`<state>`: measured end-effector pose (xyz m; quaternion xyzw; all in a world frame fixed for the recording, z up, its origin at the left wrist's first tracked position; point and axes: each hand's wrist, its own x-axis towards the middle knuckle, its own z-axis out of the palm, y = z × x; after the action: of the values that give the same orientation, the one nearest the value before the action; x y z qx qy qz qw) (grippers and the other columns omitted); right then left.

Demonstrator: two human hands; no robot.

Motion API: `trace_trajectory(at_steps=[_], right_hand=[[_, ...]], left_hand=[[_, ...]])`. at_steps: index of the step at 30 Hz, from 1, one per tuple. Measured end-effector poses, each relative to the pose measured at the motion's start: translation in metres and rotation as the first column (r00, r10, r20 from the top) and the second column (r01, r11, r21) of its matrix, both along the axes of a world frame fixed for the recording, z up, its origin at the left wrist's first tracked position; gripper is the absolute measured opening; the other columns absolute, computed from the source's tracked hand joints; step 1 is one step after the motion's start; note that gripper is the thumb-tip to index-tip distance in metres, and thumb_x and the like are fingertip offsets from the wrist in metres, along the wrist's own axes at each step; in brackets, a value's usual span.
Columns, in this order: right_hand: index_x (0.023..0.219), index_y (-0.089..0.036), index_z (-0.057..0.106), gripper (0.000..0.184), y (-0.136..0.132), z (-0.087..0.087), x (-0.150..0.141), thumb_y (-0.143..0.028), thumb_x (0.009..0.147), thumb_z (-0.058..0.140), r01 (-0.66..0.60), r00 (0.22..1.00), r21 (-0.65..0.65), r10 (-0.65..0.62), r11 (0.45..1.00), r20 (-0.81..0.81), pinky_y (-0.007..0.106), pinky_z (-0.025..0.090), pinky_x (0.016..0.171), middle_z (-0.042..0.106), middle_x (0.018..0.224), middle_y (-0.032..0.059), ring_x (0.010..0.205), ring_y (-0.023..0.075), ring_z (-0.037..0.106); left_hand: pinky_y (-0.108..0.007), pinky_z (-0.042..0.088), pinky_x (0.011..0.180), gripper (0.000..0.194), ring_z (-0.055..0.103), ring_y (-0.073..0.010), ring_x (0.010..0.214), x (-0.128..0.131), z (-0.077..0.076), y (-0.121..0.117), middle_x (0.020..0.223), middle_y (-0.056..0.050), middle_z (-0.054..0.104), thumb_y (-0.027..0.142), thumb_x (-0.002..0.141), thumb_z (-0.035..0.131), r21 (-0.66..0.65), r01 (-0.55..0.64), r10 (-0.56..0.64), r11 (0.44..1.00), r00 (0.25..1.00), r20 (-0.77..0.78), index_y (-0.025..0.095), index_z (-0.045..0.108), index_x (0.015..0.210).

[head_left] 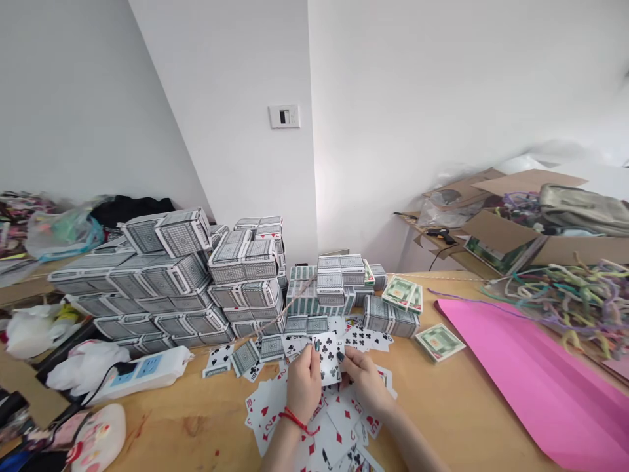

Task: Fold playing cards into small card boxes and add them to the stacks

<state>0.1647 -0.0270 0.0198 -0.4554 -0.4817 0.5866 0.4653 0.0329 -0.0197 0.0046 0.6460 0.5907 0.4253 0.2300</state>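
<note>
My left hand (304,380), with a red cord on its wrist, grips the left side of a few playing cards (327,359) held upright. The front card shows black clubs. On their right side, my right hand (363,377) pinches the same cards, thumb toward me. Below both hands lies a loose spread of face-up cards (339,426), many with red suits. Just behind the hands are more face-up cards (366,337). A few face-down cards (244,358) lie to the left. How many cards are held I cannot tell.
Stacked blocks of grey-backed cards (167,278) rise at the left and back. Green card boxes (439,342) sit right of the hands. Further right are a pink sheet (535,387), pipe cleaners (570,301) and an open carton (511,242). A white power strip (147,371) lies left.
</note>
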Motion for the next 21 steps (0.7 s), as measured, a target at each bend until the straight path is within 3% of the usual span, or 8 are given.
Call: trace_trajectory(at_steps=[4, 11, 16, 21], right_hand=[[0.059, -0.020, 0.043, 0.020, 0.000, 0.002, 0.001, -0.033, 0.074, 0.044, -0.031, 0.999, 0.040, 0.030, 0.999, 0.041, 0.022, 0.040, 0.048, 0.041, 0.053, -0.0054, 0.046, 0.0101, 0.044], [0.066, -0.020, 0.044, 0.019, 0.001, -0.011, -0.001, -0.035, 0.078, 0.042, -0.013, 0.986, 0.104, -0.005, 0.994, 0.169, 0.023, 0.040, 0.047, 0.042, 0.053, -0.0057, 0.045, 0.0112, 0.047], [0.065, -0.020, 0.042, 0.032, 0.002, -0.011, 0.001, -0.049, 0.078, 0.043, 0.034, 0.995, 0.064, -0.040, 0.997, 0.094, 0.024, 0.040, 0.046, 0.043, 0.054, -0.0052, 0.044, 0.0117, 0.048], [0.061, -0.019, 0.044, 0.041, 0.006, -0.016, 0.005, -0.058, 0.071, 0.052, 0.019, 1.000, 0.030, -0.019, 0.999, -0.005, 0.022, 0.035, 0.046, 0.040, 0.051, -0.0052, 0.046, 0.0096, 0.039]], left_hand=[[-0.025, 0.023, 0.047, 0.027, 0.034, -0.0126, 0.045, 0.000, -0.002, 0.000, 0.048, 0.005, 0.032, 0.029, 0.085, 0.030, 0.010, -0.029, 0.029, 1.000, 0.998, -0.054, 0.023, 0.026, 0.059], [-0.025, 0.023, 0.048, 0.024, 0.038, -0.0143, 0.046, 0.000, 0.000, -0.002, 0.049, 0.004, 0.035, 0.027, 0.085, 0.029, 0.033, 0.024, -0.018, 0.999, 0.988, -0.154, 0.023, 0.028, 0.061], [-0.025, 0.023, 0.046, 0.025, 0.036, -0.0140, 0.045, 0.000, 0.001, -0.004, 0.048, 0.005, 0.030, 0.028, 0.086, 0.028, 0.007, 0.068, -0.067, 0.998, 0.989, -0.131, 0.023, 0.026, 0.061], [-0.024, 0.023, 0.046, 0.025, 0.034, -0.0127, 0.045, 0.002, 0.002, -0.003, 0.048, 0.005, 0.032, 0.030, 0.086, 0.029, 0.003, 0.062, -0.061, 0.998, 0.996, -0.067, 0.023, 0.028, 0.062]])
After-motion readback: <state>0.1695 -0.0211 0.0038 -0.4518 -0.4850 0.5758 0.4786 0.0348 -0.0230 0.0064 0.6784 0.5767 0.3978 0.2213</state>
